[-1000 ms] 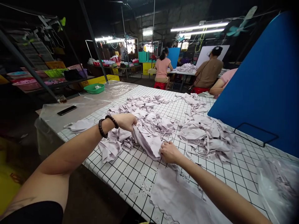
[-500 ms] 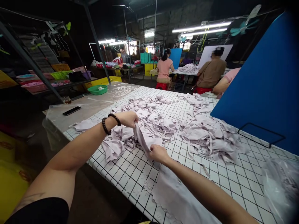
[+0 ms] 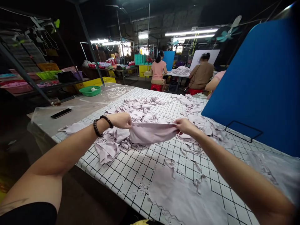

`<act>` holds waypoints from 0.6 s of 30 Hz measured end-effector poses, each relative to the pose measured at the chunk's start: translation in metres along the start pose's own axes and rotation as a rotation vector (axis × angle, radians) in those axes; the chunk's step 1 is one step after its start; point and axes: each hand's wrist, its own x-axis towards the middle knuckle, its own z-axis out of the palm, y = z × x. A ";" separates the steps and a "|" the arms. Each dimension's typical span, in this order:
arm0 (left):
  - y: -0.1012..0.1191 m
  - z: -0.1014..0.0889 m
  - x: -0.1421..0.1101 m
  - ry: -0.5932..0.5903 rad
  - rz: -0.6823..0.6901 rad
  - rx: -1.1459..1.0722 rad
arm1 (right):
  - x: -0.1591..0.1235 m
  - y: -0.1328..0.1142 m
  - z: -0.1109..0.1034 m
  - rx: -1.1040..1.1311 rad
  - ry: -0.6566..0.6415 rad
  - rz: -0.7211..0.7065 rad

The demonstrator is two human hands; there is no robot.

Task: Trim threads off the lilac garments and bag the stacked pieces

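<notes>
A pale lilac cloth piece [image 3: 152,132] is stretched taut in the air above the white grid-patterned table [image 3: 131,170]. My left hand [image 3: 122,120], with a dark bead bracelet on the wrist, pinches its left end. My right hand [image 3: 186,125] pinches its right end. Below and behind the cloth lie heaps of the same lilac pieces [image 3: 138,109], with another heap [image 3: 206,128] to the right. A flat stack of lilac cloth [image 3: 185,200] rests near the table's front edge.
A big blue board [image 3: 257,84] on a wire stand rises at the right. A phone [image 3: 61,113], a glass [image 3: 55,101] and a green basin [image 3: 90,90] sit on the plastic-covered table end at left. Other people sit at a far table [image 3: 178,73].
My right hand has moved from low by the front of the heap up and to the right, pulling the cloth piece out flat between both hands. My left hand has stayed about in place.
</notes>
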 end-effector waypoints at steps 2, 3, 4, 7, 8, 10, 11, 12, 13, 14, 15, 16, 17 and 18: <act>0.006 -0.009 0.005 0.009 0.058 -0.039 | -0.003 -0.015 -0.027 -0.058 0.056 -0.077; 0.009 -0.014 0.006 0.023 0.085 -0.058 | -0.006 -0.021 -0.040 -0.068 0.062 -0.121; 0.012 -0.021 0.007 0.055 0.100 -0.082 | -0.009 -0.026 -0.052 -0.074 0.047 -0.162; 0.017 -0.037 0.006 0.161 0.097 -0.269 | -0.021 -0.032 -0.077 -0.135 -0.038 -0.235; 0.019 -0.039 0.006 0.177 0.084 -0.368 | -0.025 -0.031 -0.081 -0.169 -0.042 -0.257; 0.021 -0.039 0.005 0.169 0.059 -0.566 | -0.032 -0.028 -0.082 -0.209 -0.012 -0.314; 0.023 -0.037 0.005 0.150 0.055 -0.649 | -0.034 -0.025 -0.079 -0.194 0.013 -0.339; 0.024 -0.033 0.006 0.127 0.057 -0.718 | -0.035 -0.022 -0.076 -0.158 0.027 -0.356; 0.025 -0.027 0.007 0.104 0.060 -0.775 | -0.036 -0.020 -0.073 -0.107 0.021 -0.367; 0.026 -0.021 0.007 0.079 0.063 -0.821 | -0.037 -0.017 -0.070 -0.057 0.003 -0.376; 0.026 -0.015 0.008 0.047 0.063 -0.853 | -0.037 -0.015 -0.068 -0.022 -0.023 -0.392; 0.026 -0.008 0.009 0.007 0.053 -0.872 | -0.036 -0.013 -0.066 -0.011 -0.044 -0.417; 0.026 -0.002 0.010 -0.035 0.034 -0.876 | -0.036 -0.012 -0.065 -0.035 -0.059 -0.441; 0.026 0.003 0.011 -0.075 0.012 -0.866 | -0.036 -0.011 -0.064 -0.089 -0.063 -0.453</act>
